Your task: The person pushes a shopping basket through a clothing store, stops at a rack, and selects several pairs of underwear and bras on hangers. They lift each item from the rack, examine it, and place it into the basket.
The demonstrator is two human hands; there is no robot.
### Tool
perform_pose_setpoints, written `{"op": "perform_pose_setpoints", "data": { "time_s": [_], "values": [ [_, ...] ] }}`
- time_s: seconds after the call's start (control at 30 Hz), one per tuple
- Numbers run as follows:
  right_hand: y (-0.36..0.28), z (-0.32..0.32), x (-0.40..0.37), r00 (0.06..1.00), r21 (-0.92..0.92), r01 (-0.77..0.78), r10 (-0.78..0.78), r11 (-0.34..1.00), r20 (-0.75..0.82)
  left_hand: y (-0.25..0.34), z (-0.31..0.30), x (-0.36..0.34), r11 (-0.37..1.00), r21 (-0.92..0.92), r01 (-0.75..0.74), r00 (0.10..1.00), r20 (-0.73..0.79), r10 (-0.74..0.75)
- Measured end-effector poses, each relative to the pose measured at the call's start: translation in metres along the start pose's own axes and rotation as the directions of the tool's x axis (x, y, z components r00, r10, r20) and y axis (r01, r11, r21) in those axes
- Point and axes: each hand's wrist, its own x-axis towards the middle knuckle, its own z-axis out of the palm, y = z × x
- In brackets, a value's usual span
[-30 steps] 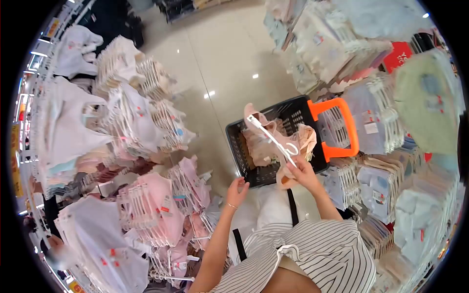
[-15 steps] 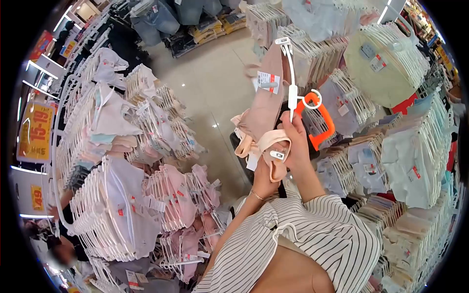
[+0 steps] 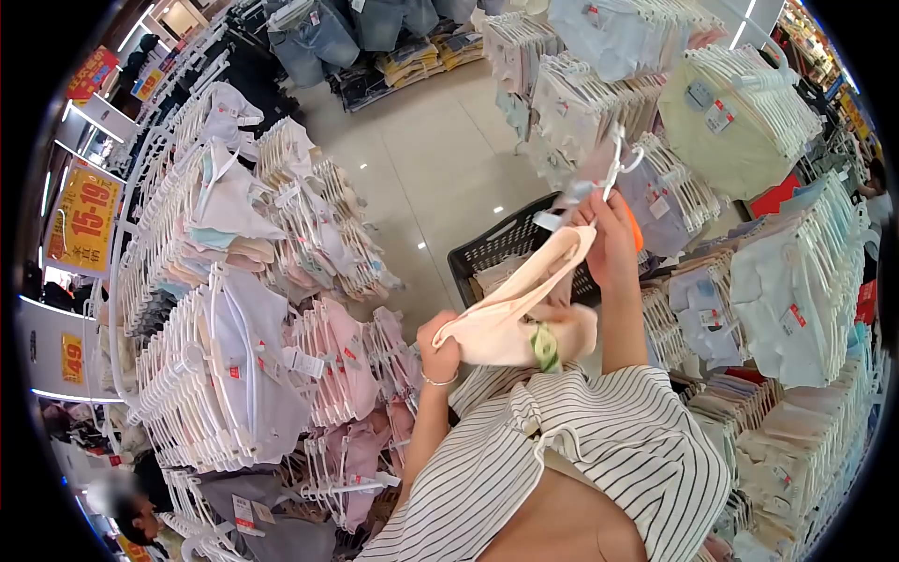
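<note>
My left hand (image 3: 438, 347) is closed on one end of a peach pair of underpants (image 3: 496, 328), whose edge is stretched between my hands. A green patterned patch shows on its lower part. Up and to the right, my right hand (image 3: 613, 234) grips a white plastic clip hanger (image 3: 615, 167) and the other end of the peach fabric. A blurred mauve piece of cloth with a tag hangs by the hanger; how it joins the peach fabric cannot be made out. Below and behind is a black shopping basket (image 3: 478, 253) with cloth inside and an orange handle (image 3: 637, 232) partly hidden by my right hand.
Racks of underwear on white hangers (image 3: 234, 365) stand close at my left, and more racks (image 3: 787, 309) at my right. A tiled aisle (image 3: 403, 159) runs ahead to denim shorts (image 3: 309, 42). Yellow price signs (image 3: 86, 220) hang at left. Another person (image 3: 131, 506) is at lower left.
My hands have moved apart, the left going left and the right slightly up and right. The peach fabric is now spread between them, and the hanger has swung right, uncovering the basket.
</note>
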Motion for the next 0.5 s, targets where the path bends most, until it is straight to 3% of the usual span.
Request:
{"op": "perform_pose_setpoints", "data": {
  "time_s": [0.1, 0.17, 0.2, 0.3, 0.33, 0.4, 0.43, 0.47, 0.5],
  "values": [
    [0.010, -0.013, -0.001, 0.988, -0.199, 0.063, -0.090, 0.978, -0.128, 0.022, -0.002, -0.003, 0.988, -0.153, 0.003, 0.993, 0.116, 0.015],
    [0.022, -0.020, -0.003, 0.917, -0.548, 0.260, -0.381, 0.795, -0.119, 0.036, -0.002, -0.001, 0.973, -0.232, -0.023, 0.979, 0.194, 0.069],
    [0.026, -0.024, -0.004, 0.857, -0.695, 0.323, -0.511, 0.642, -0.073, 0.038, -0.003, 0.001, 0.982, -0.182, -0.059, 0.966, 0.236, 0.102],
    [0.019, -0.038, -0.009, 0.849, -0.754, 0.327, -0.527, 0.570, -0.031, -0.005, -0.023, -0.007, 0.997, -0.044, 0.068, 0.959, 0.278, -0.054],
    [0.014, -0.046, -0.009, 0.889, -0.748, 0.342, -0.454, 0.569, 0.062, -0.002, -0.021, -0.007, 0.996, 0.043, -0.078, 0.987, 0.147, 0.071],
    [0.012, -0.056, -0.015, 0.951, -0.610, 0.309, -0.253, 0.729, 0.179, 0.020, -0.012, -0.002, 0.910, 0.267, -0.318, 0.935, -0.074, 0.348],
    [0.010, -0.056, -0.018, 0.955, -0.537, 0.273, -0.158, 0.798, 0.251, 0.021, -0.014, 0.001, 0.835, 0.401, -0.377, 0.894, -0.078, 0.441],
    [0.006, -0.055, -0.027, 0.977, -0.578, 0.089, 0.042, 0.811, 0.209, 0.023, -0.017, 0.003, 0.737, 0.536, -0.412, 0.844, -0.081, 0.531],
    [0.010, -0.055, -0.034, 0.964, -0.635, 0.040, 0.138, 0.771, 0.228, 0.025, -0.019, 0.005, 0.625, 0.658, -0.419, 0.785, -0.083, 0.614]
  ]
}}
